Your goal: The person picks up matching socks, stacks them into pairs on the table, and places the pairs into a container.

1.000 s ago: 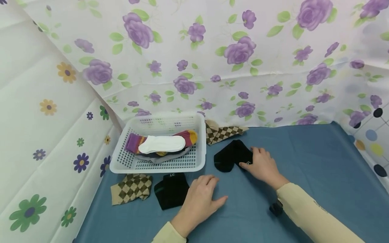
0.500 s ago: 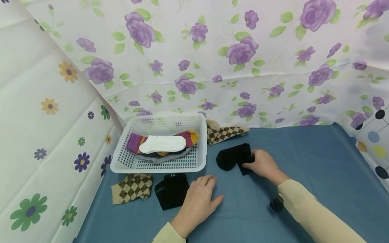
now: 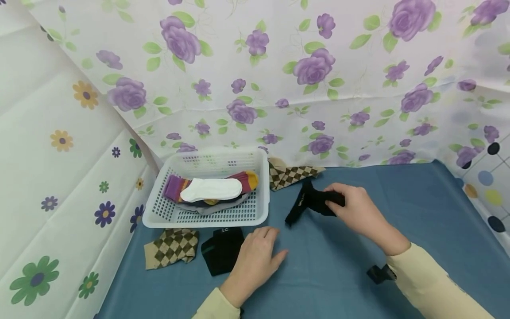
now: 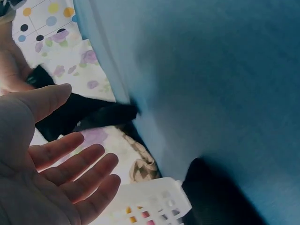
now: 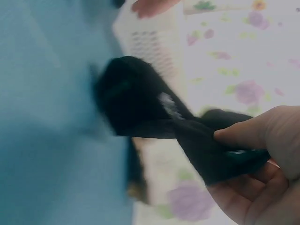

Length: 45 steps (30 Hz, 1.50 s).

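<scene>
My right hand [image 3: 360, 210] pinches a black sock [image 3: 316, 199] between thumb and fingers, to the right of the basket. White lettering shows on the sock [image 5: 136, 101] in the right wrist view, and its free part hangs to the left. My left hand [image 3: 255, 257] has its fingers relaxed and holds nothing. Beside it lies a folded black sock [image 3: 221, 254] with pale letters at its top. Seen from the left wrist, the palm of the left hand [image 4: 51, 159] faces the camera, with the held sock [image 4: 79, 112] beyond it.
A white plastic basket [image 3: 207, 223] holds a white sock [image 3: 211, 189] on top of a purple, red and yellow sock [image 3: 250, 179] and grey ones. One beige-and-brown checked sock [image 3: 177, 248] lies in front of it, another checked sock [image 3: 295, 176] behind right. Floral cloth hangs around the blue table [image 3: 402, 199].
The right hand has taken hold of the black sock, lifted it and drawn it to the right. The sock's loose end has swung down on the left. The left hand has barely moved.
</scene>
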{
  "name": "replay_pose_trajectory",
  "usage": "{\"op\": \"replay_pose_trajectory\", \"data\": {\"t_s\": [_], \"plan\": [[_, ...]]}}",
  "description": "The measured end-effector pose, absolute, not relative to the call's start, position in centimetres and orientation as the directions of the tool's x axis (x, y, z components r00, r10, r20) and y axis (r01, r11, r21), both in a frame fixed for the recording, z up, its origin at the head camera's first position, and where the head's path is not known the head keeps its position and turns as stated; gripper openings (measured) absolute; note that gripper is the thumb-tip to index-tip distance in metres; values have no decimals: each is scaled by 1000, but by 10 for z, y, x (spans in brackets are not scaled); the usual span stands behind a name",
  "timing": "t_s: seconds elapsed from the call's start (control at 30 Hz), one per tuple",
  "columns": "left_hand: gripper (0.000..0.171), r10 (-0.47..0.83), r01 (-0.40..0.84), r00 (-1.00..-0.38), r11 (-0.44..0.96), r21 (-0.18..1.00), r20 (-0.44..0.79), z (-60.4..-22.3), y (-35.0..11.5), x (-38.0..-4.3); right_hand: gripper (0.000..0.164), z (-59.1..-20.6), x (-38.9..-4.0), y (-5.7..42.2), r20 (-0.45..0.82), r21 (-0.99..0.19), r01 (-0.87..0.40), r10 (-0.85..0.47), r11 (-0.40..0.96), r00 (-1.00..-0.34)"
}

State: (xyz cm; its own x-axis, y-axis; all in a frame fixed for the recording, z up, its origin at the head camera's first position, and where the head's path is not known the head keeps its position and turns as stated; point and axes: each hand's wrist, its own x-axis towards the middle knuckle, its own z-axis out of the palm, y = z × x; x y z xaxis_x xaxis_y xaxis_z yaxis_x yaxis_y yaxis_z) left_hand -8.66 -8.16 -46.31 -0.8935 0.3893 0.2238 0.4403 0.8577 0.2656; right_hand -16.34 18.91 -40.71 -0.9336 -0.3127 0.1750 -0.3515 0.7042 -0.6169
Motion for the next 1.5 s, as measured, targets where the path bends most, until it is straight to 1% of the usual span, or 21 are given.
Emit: {"op": "replay_pose_trajectory", "data": {"t_s": [0.2,0.4,0.5,0.63,0.73,0.83,0.93,1.0,1.1,1.17,1.23,1.33,1.5], "plan": [[58,374,449,-888,829,333,267,-451,-81,-91,22,-376,-145,179,270,-613,-452,-366,648,-891],[65,313,435,-891,798,417,330,-431,-75,-97,26,-360,-134,168,339,-596,-533,-414,600,-845],[69,289,448,-881,762,467,374,-422,-73,-98,28,-355,-130,164,375,-591,-563,-422,577,-825],[73,297,492,-860,698,520,415,-414,-67,-100,28,-350,-126,161,410,-601,-588,-424,542,-808],[73,322,518,-850,658,546,417,-411,-63,-101,27,-346,-124,159,422,-628,-602,-435,493,-796],[69,352,535,-843,618,575,407,-411,-59,-101,27,-343,-122,157,422,-658,-607,-450,445,-787],[59,374,542,-841,587,602,392,-412,-56,-101,28,-339,-120,158,418,-682,-604,-457,414,-785],[49,380,532,-846,576,620,373,-413,-56,-101,28,-337,-119,159,418,-685,-604,-460,408,-784],[29,372,507,-861,569,647,347,-416,-57,-100,26,-333,-119,161,415,-687,-600,-455,411,-787],[17,359,479,-875,548,686,325,-418,-58,-99,24,-332,-120,163,426,-675,-603,-443,425,-789],[10,342,448,-889,510,734,305,-422,-60,-98,22,-333,-122,165,437,-668,-602,-423,439,-794],[8,328,415,-901,454,789,285,-425,-64,-97,23,-335,-125,171,448,-660,-593,-391,462,-804],[21,326,414,-901,454,789,285,-429,-73,-95,37,-338,-128,184,394,-655,-547,-382,521,-836]]}}
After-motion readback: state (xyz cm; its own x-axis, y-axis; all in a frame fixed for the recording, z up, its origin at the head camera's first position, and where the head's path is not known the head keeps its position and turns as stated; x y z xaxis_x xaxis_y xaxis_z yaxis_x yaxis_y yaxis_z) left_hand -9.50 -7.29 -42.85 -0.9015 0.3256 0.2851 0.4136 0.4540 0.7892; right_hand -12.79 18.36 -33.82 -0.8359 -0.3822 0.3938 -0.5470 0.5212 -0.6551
